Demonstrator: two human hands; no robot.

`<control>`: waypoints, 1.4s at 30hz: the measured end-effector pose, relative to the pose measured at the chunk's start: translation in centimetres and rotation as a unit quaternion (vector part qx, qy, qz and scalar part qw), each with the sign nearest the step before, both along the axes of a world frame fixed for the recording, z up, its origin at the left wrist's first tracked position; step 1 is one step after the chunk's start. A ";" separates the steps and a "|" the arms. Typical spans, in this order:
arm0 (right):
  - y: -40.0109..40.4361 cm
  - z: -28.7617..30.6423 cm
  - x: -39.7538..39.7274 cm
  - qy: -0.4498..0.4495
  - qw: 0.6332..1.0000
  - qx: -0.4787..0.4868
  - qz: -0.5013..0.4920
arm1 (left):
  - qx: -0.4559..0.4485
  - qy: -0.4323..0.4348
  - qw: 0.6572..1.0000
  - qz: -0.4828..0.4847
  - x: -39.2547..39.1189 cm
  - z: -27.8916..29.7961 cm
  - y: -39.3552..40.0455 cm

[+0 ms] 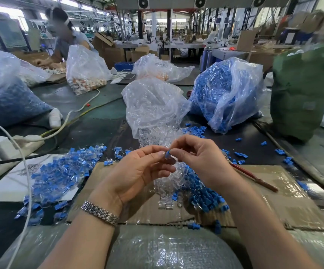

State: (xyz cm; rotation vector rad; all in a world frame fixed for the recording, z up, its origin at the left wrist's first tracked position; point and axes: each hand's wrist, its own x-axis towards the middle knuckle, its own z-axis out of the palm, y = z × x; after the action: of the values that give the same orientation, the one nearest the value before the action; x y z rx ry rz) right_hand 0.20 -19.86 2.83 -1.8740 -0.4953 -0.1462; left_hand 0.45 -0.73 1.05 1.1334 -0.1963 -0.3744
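Note:
My left hand and my right hand meet above a cardboard sheet. Between their fingertips sits a small blue plastic piece; my right thumb and forefinger pinch it, and my left fingertips pinch a clear plastic piece pressed against it. A metal watch band is on my left wrist. Under my hands lie loose clear pieces and blue pieces. To the left lies a pile of joined blue-and-clear parts.
A clear bag of clear pieces and a bag of blue pieces stand behind. A green sack is at the right, a power strip and white cables at the left. Another person works at the far left. A red-handled tool lies on the cardboard.

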 end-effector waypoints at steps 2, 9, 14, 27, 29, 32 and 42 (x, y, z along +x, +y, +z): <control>0.0 0.0 0.0 -0.006 1.000 -0.007 -0.003 | 0.014 -0.021 1.000 -0.007 -0.1 0.0 0.2; -0.2 -0.2 -0.2 -0.028 0.998 -0.053 -0.001 | 0.080 -0.081 0.993 0.030 0.1 -0.7 0.1; -0.3 -0.2 -0.2 -0.049 0.996 -0.069 -0.013 | 0.091 -0.104 0.990 0.028 0.3 -0.9 0.4; -6.5 0.0 0.7 0.230 0.794 -0.480 -0.293 | 0.060 -0.087 0.993 0.054 0.6 -1.1 0.1; -6.3 0.0 0.8 0.232 0.803 -0.464 -0.293 | 0.053 -0.081 0.994 0.057 0.5 -1.0 0.1; -5.8 0.4 1.0 0.233 0.790 -0.488 -0.289 | 0.039 -0.070 0.995 0.064 0.4 -1.0 0.2; -5.2 0.4 1.6 0.258 0.790 -0.486 -0.269 | 0.030 -0.063 0.995 0.071 0.3 -1.0 0.1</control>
State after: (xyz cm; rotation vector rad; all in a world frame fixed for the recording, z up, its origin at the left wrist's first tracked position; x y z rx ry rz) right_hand 1.84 -25.10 3.26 -2.8918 0.4836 0.3167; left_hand 0.79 -0.58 0.07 1.2234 -0.2153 -0.1828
